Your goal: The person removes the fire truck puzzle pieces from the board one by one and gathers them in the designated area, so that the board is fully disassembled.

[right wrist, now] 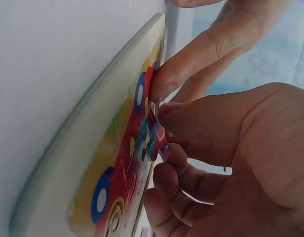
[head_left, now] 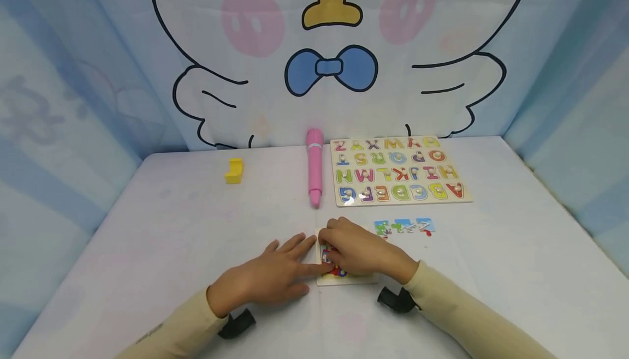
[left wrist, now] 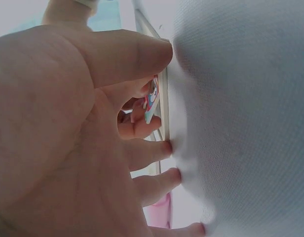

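A small wooden jigsaw board (head_left: 351, 281) lies before me, its picture showing a red vehicle with blue wheels, partly hidden by my hands. My right hand (head_left: 361, 249) pinches a jigsaw piece (right wrist: 156, 140) between thumb and fingers; in the right wrist view the piece stands tilted up from the picture. My left hand (head_left: 275, 271) lies at the board's left side with fingers spread. Its index fingertip presses the red part of the picture, close to the right thumb. In the left wrist view other left fingertips (left wrist: 167, 177) rest on the tablecloth.
Loose jigsaw pieces (head_left: 404, 226) lie in a row just beyond the right hand. Farther back is a wooden alphabet puzzle board (head_left: 393, 183), with a pink pen-shaped object (head_left: 315, 168) left of it. A yellow block (head_left: 235, 171) sits at the back left.
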Demonstrator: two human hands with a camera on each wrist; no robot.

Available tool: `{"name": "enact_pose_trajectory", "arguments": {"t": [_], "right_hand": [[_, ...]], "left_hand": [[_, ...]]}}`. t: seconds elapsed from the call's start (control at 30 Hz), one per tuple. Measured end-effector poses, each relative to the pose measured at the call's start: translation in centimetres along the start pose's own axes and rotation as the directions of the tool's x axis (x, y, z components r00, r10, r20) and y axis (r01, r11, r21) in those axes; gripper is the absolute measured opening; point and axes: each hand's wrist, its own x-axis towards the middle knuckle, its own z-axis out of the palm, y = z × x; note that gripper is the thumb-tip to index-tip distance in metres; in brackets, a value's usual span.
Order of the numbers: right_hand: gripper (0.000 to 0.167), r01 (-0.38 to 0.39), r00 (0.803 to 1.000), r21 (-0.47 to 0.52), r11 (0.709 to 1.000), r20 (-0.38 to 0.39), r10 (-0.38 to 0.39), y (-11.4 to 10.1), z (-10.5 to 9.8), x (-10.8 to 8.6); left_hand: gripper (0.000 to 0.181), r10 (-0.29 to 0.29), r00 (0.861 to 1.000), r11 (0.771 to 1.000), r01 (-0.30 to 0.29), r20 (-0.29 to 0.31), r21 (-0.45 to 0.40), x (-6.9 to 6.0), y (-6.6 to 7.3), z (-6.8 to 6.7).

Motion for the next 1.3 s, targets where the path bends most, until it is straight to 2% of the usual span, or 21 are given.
{"name": "enact_pose_trajectory", "arguments": {"t": [0.2,0.43,0.77,1.1,1.3], "right_hand": [[0.009,0.01,1.0,0.036,0.999,-0.014,-0.01,0.0,0.0,0.0],[0.013,0.05,0.999,0.167,0.985,-0.001,-0.051,0.4,-0.4,0.2],[0.006,-0.003,1.0,0.199,0.98,-0.002,0.003,0.3,-2.4,-0.5],[0.01,-0.011,0.996,0.21,0.978,-0.083,0.029,2.4,-5.2,-2.9],[0.015,-0.113,0.986,0.236,0.965,-0.097,0.139,4.5,-6.1,-5.6]], "left_hand": [[0.055,0.008,1.0,1.0,-0.008,-0.006,0.004,0.0,-0.1,0.1],[0.055,0.002,1.0,1.0,-0.002,-0.003,-0.007,0.0,-0.2,0.2],[0.054,-0.006,1.0,1.0,0.006,0.004,0.002,0.1,-0.1,0.2],[0.057,-0.028,0.999,1.0,0.028,0.017,-0.009,0.1,0.3,0.1],[0.056,-0.039,0.999,0.999,0.039,0.01,-0.012,0.1,0.4,0.1]]}}
